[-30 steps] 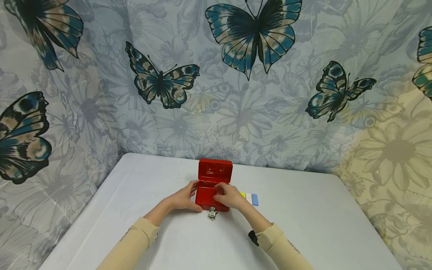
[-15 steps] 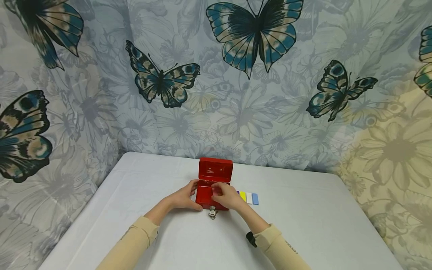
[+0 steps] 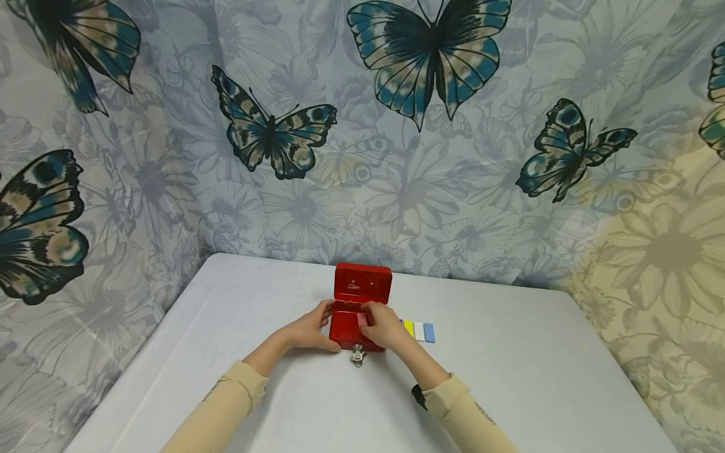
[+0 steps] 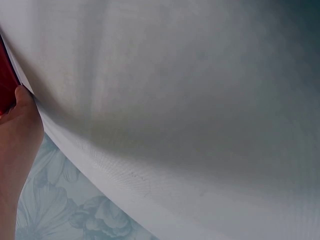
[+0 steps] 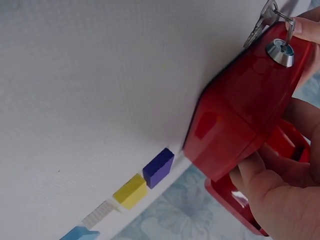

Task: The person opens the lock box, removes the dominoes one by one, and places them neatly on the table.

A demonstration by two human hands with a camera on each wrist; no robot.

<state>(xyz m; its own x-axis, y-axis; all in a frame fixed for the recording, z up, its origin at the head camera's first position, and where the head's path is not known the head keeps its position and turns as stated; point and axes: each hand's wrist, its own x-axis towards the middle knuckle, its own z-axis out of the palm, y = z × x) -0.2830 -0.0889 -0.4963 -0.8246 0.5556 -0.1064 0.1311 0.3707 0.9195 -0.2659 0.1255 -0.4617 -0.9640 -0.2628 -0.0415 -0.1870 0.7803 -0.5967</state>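
A red metal cash box stands on the table with its lid raised at the back. My left hand grips the box's left side, thumb at the front corner and fingers toward the rear. Over the right half of the box, my right hand reaches inside and pinches a small pink block between thumb and fingers. The right wrist view has the fingers curled over the box rim, hiding the block. Keys on a ring hang from the front lock.
Right of the box lies a row of small blocks: purple, yellow, white and blue. The white-covered table ends at a butterfly-patterned cloth behind and at the sides.
My right hand has shifted slightly within the box and the pink block has come into view between its fingers. The left hand keeps its grip on the box.
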